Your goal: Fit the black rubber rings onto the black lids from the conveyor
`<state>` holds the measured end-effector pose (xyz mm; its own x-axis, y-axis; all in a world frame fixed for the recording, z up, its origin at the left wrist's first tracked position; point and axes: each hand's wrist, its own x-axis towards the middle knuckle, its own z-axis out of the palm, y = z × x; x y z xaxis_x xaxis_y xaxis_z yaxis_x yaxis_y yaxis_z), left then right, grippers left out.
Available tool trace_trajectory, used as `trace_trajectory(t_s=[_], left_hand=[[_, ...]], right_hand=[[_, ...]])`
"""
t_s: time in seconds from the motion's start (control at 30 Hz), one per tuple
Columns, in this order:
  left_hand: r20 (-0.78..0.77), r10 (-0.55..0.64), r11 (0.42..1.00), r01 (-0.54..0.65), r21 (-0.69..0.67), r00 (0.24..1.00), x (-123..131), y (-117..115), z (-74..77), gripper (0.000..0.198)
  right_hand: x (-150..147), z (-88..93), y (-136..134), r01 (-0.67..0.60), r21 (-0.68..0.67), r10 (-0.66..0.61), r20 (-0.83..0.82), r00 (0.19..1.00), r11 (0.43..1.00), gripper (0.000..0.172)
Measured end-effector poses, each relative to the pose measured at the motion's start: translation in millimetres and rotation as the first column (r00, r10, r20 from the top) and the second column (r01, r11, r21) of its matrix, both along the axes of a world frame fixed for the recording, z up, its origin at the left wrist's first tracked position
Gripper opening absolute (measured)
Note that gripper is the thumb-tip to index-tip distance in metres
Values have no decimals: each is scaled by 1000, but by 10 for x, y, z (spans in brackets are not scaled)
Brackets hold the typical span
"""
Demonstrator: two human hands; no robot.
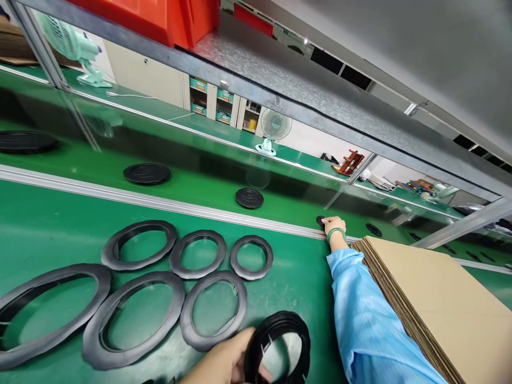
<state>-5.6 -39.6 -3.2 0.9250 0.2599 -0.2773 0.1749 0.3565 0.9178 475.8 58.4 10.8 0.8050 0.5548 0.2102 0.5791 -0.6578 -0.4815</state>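
My left hand [226,362] at the bottom edge grips a black ribbed plastic ring [298,341], which is partly cut off by the frame. Several flat black rings lie on the green work mat [288,288], and the nearest, a black ring [214,310], sits just beyond my left hand. My right arm stretches far forward in a blue sleeve [368,320], with a green wrist strap [336,234]. Beyond the aluminium rail [168,202], my right hand [334,225] rests on a small black disc [320,220], mostly hidden by my fingers.
A stack of corrugated cardboard sheets [416,304] lies right of my right arm. Other black discs [249,198] sit in a row on the green conveyor belt [192,186]. Above it run a glass panel [200,154] and a metal shelf [256,69] holding a red bin [140,13].
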Motion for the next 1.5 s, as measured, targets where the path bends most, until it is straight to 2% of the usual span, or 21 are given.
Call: trace_trajectory(t_s=[0.07, 0.17, 0.3, 0.33, 0.4, 0.47, 0.57, 0.63, 0.8, 1.07, 1.3, 1.5], left_hand=[[-39, 111, 993, -112, -26, 993, 35, -23, -43, 50], [-95, 229, 973, -224, 60, 969, 32, -27, -13, 37], [-118, 330, 925, -297, 237, 936, 0, 23, 130, 26], [-135, 340, 915, -294, 276, 931, -1, 38, 158, 25], [-170, 343, 901, -272, 337, 924, 5, 56, 193, 24], [-193, 339, 903, -261, 341, 921, 13, 55, 208, 26], [-194, 364, 916, -312, 252, 911, 20, 32, 204, 44], [-169, 411, 905, -378, 197, 896, 19, 16, 185, 59], [-182, 487, 870, -456, 187, 854, 9, -5, 121, 71], [-200, 475, 877, -441, 193, 857, 4, -8, 195, 62], [-223, 489, 869, -448, 211, 843, 15, -22, 208, 68], [-238, 476, 871, -417, 259, 847, -5, -17, 186, 61]], right_hand=[[-196, 92, 6, -62, 108, 62, 6, 998, 992, 18], [-649, 168, -110, -192, 264, 196, 11, 981, 945, 17], [-1546, 165, -656, -378, 370, 425, -51, 904, 848, 13], [-1789, 173, -831, -436, 398, 500, -69, 863, 807, 12], [-2224, 204, -1150, -607, 514, 715, -17, 699, 606, 12], [-2533, 224, -1371, -695, 552, 809, 62, 585, 460, 14], [-2738, 170, -1495, -815, 487, 862, 215, 460, 313, 21], [-2770, 100, -1493, -877, 402, 869, 296, 396, 263, 27], [-2811, 2, -1475, -922, 279, 840, 400, 366, 269, 32], [-2833, 51, -1479, -950, 125, 800, 514, 310, 287, 38], [-2855, 74, -1497, -953, 79, 810, 509, 290, 291, 39], [-2850, 60, -1514, -957, 76, 837, 468, 283, 281, 37]])
